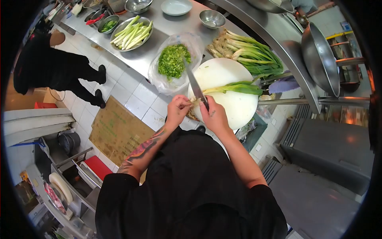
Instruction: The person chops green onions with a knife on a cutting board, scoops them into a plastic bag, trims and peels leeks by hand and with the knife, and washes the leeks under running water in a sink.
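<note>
My right hand (pixel 215 114) is wrapped round the handle of a kitchen knife (pixel 193 82), its blade pointing away from me. The blade crosses the left edge of a round white cutting board (pixel 207 71). On the board lies a green onion (pixel 234 87), leaves toward the right. My left hand (pixel 178 108) pinches pale, stringy roots at the board's near left edge, close to the knife. Whether these roots are still joined to the onion is hidden. Just beyond my left hand, chopped greens (pixel 174 61) fill a clear plastic bag (pixel 155 73).
A bunch of green onions (pixel 250 51) lies behind the board. Trimmed stalks (pixel 132 34) fill a metal bowl at the left, beside a bowl of green peppers (pixel 108 26). A metal shelf (pixel 292 59) curves past on the right. Another person (pixel 59 63) stands at the left.
</note>
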